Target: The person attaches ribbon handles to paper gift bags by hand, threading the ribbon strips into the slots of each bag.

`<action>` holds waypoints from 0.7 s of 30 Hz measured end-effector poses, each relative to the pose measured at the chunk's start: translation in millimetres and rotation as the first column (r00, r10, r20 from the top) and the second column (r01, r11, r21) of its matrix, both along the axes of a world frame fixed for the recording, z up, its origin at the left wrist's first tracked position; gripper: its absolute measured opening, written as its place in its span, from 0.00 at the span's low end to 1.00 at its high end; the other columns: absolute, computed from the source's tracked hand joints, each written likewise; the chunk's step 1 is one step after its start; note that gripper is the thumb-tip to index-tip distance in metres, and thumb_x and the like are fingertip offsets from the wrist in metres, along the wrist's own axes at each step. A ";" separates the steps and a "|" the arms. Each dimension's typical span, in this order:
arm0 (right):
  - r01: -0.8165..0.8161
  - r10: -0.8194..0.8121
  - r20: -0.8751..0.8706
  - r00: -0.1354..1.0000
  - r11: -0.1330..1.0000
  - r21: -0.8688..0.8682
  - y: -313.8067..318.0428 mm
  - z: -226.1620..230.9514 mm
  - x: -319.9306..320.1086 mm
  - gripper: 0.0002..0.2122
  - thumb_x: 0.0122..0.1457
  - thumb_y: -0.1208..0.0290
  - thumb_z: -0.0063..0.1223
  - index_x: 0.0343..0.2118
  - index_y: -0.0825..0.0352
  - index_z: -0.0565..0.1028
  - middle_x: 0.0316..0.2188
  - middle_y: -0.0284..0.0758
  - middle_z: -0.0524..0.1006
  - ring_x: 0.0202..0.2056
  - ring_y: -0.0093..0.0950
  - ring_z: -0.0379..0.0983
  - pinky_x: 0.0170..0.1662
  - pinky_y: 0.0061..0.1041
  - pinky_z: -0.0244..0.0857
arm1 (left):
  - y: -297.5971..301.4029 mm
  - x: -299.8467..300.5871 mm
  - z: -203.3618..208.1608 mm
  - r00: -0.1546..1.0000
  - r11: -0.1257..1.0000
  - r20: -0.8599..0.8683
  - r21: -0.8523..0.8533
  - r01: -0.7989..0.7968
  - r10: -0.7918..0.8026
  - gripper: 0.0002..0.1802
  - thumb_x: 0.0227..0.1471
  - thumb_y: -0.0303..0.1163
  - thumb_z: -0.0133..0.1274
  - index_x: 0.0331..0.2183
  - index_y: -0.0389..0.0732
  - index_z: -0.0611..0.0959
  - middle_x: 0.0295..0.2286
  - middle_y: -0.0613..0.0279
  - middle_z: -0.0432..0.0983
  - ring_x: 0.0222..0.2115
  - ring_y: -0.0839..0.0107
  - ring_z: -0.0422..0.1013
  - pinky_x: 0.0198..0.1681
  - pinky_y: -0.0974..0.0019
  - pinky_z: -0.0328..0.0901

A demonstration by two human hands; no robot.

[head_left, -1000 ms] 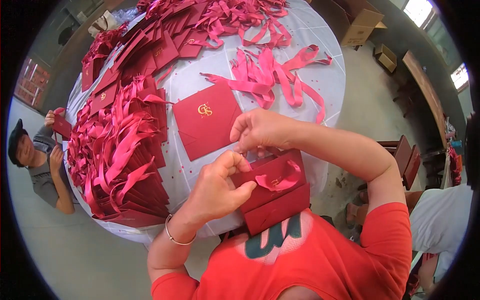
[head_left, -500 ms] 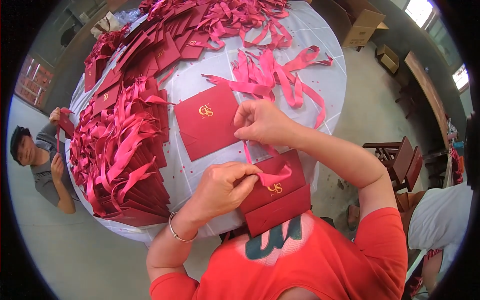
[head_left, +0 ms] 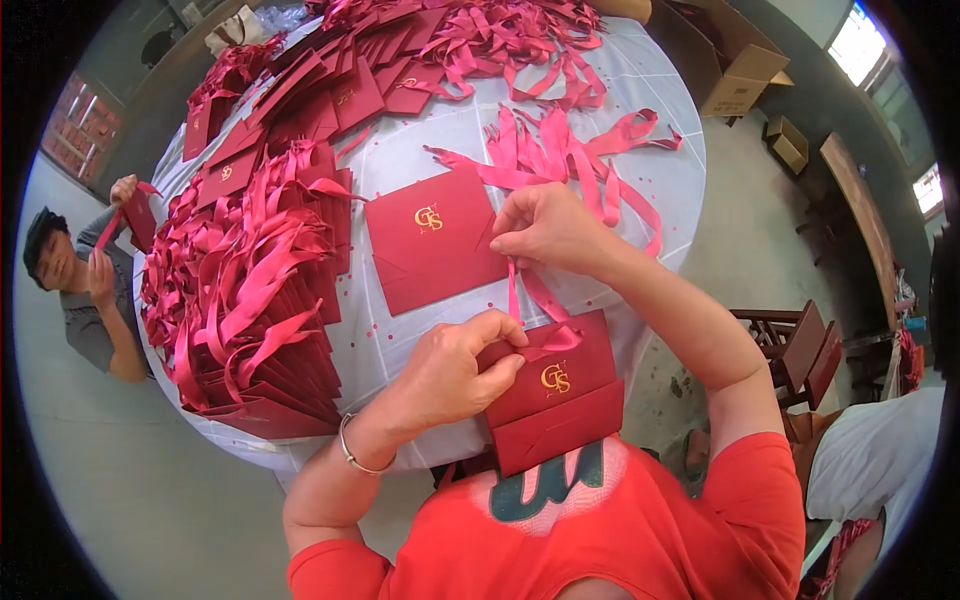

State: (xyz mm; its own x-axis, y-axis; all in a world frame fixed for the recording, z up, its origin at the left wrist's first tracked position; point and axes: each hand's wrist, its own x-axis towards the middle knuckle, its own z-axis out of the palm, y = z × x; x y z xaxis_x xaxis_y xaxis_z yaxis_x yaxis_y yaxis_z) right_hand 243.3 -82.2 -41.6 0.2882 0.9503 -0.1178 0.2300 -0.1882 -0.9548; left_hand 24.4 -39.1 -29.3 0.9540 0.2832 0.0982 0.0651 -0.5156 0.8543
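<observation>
Pink loop is now smaller, seemingly drawn through the red bag; left hand pinches it, right hand a strand

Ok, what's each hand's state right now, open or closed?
Left hand: closed, pinching a pink ribbon at the red bag.
Right hand: closed, pinching a ribbon strand.

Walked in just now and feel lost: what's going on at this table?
At a table, a person in a red shirt is handling pink ribbon at a dark red bag. The left hand pinches it near the bag's top; the right hand holds a strand just beyond. A flat red bag lies further out, ribboned bags are massed to the left, and loose ribbons lie farther back. A co-worker at far left holds a small bag.
</observation>
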 end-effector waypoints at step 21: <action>0.037 -0.012 0.422 0.907 0.998 -0.050 -10.8 0.7 -3.8 0.08 0.54 0.72 0.60 0.31 0.73 0.77 0.24 0.33 0.79 0.27 0.19 0.74 0.30 0.20 0.68 | 7.1 1.0 -12.3 0.994 0.999 -0.107 -0.042 -0.020 0.016 0.10 0.49 0.33 0.55 0.35 0.41 0.79 0.25 0.55 0.79 0.27 0.57 0.76 0.31 0.58 0.68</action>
